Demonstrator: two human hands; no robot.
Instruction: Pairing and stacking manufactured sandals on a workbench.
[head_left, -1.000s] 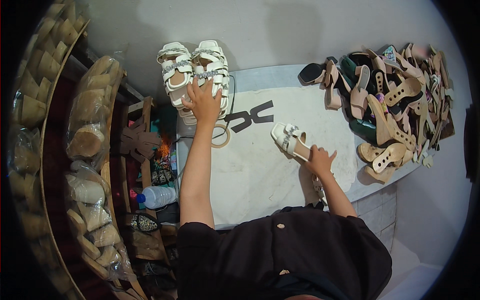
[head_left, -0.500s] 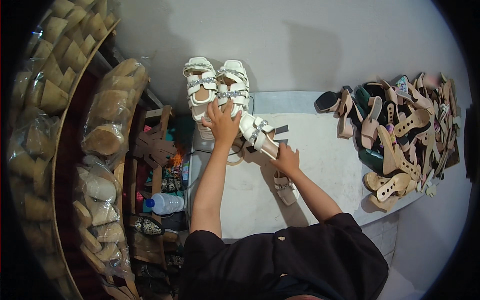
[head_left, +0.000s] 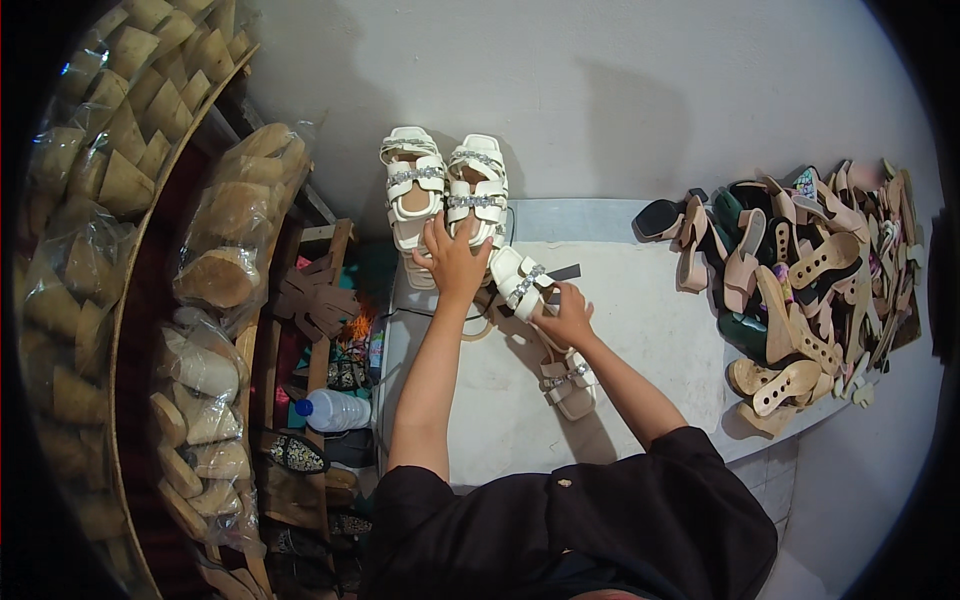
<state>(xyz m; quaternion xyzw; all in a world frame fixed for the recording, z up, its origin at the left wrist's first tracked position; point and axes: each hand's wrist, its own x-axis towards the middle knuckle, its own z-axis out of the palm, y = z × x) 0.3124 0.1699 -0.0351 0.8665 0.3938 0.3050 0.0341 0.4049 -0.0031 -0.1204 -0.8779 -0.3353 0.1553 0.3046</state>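
**White sandal brought up beside the standing pair**

The fingers of the right hand [head_left: 567, 318], just above frame centre, are closed on a white strapped sandal [head_left: 522, 280], holding it tilted with its toe toward the upper left. One second ago this hand lay lower and further right on the bench [head_left: 660, 330], with a sandal flat beside it; it has since travelled up and left, carrying the sandal next to the left hand. The left hand [head_left: 452, 262] remains where it was, fingers spread flat against the lower part of the upright pair of white sandals [head_left: 447, 190] that leans on the wall [head_left: 620, 100] at upper centre. A second white sandal [head_left: 569, 382] lies flat on the bench below the right hand. The transfer appears nearly finished: the carried sandal is just beside the pair but not yet set down. At right, well apart, a heap of soles and heels [head_left: 800, 280]; at left, bagged wedges [head_left: 215, 270] and a plastic bottle [head_left: 333, 410].
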